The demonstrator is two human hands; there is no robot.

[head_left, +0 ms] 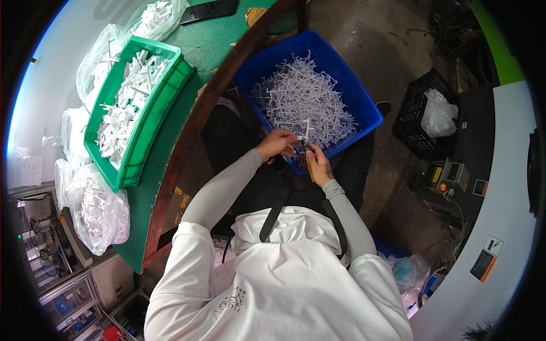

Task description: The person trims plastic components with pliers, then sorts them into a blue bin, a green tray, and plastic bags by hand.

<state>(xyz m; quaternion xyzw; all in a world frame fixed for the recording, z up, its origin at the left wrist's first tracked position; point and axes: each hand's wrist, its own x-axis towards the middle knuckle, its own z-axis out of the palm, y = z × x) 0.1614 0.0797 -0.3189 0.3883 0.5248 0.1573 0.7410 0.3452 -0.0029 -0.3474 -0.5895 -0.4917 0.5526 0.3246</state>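
Over the near edge of a blue bin [359,107], my left hand [277,144] pinches a small branched white plastic piece [307,129]. My right hand [320,165] is wrapped round hand cutters with yellow handles [310,170]. The dark jaws of the cutters are up against the white piece, close to my left fingertips; whether they have closed on it is too small to tell. A heap of thin white plastic sprues [307,94] fills much of the bin below and beyond my hands.
On the green table [202,37] at the left stands a green tray [152,128] of white plastic parts. Clear bags [99,207] of similar parts lie around it, with a black phone [209,11] behind. A black crate [406,122] holding a plastic bag stands on the floor at the right.
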